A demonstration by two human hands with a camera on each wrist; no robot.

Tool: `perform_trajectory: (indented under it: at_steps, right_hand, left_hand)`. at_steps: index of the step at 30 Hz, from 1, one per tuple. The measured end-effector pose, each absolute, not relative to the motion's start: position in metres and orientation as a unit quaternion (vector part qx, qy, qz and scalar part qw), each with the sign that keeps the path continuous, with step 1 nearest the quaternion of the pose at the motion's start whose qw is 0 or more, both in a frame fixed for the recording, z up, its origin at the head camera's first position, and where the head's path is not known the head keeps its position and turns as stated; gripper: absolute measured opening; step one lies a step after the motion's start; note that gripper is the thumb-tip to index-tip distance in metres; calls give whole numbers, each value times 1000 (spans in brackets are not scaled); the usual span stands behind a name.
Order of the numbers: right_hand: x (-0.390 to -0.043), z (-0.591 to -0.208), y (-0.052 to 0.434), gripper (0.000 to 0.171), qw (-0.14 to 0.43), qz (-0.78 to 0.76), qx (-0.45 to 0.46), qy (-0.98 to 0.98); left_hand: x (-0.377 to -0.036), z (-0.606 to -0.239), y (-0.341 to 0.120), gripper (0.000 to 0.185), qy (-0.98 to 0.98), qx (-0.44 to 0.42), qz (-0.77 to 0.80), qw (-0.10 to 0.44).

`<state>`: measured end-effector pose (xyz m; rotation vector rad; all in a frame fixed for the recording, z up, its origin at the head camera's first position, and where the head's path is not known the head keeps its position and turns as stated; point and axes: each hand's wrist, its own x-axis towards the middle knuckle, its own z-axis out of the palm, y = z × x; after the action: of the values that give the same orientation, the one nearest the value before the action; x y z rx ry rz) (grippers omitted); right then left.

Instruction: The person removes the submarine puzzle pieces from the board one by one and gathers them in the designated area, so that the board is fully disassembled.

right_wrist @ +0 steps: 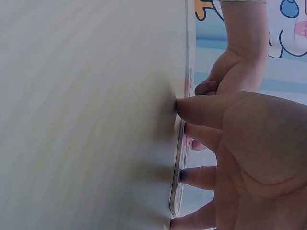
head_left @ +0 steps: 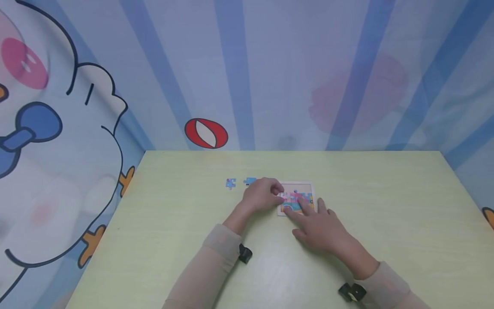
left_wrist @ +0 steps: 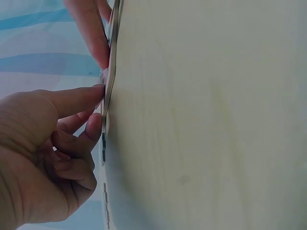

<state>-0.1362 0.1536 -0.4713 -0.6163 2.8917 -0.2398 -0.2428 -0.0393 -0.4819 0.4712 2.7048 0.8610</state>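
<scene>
A small jigsaw board (head_left: 305, 187) with a colourful picture lies flat on the pale green table (head_left: 386, 193). My left hand (head_left: 264, 194) sits at the board's left edge with its fingers curled. In the left wrist view its index fingertip (left_wrist: 98, 91) and thumb (left_wrist: 95, 125) pinch a small puzzle piece (left_wrist: 104, 115) against the board (left_wrist: 111, 62). My right hand (head_left: 319, 227) lies over the board's near right part, its straight fingers (right_wrist: 192, 108) pressing down on the board (right_wrist: 178, 163). Two loose pieces (head_left: 230, 183) (head_left: 250, 180) lie left of the left hand.
A cartoon-print curtain (head_left: 247, 73) hangs right behind the table's far edge and down its left side. Bare tabletop stretches to the right of the board and towards me. Small black wrist cameras (head_left: 245, 253) (head_left: 352, 292) sit on both sleeves.
</scene>
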Motion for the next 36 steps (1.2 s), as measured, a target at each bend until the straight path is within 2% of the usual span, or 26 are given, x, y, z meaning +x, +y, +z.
perform_trajectory:
  at_steps: [15,25,36]
  right_hand:
    - [-136,-470,153,55,84,-79,-210,971]
    - [-136,-471,153,54,76,-80,-214,971]
    - [-137,-476,154,54,72,-81,-210,972]
  left_hand:
    - [-240,-480,-42,7,921,168,333,111]
    - [-238,-477,-53,9,912,150,372,87]
    - [-238,-473,-85,14,901,136,408,67]
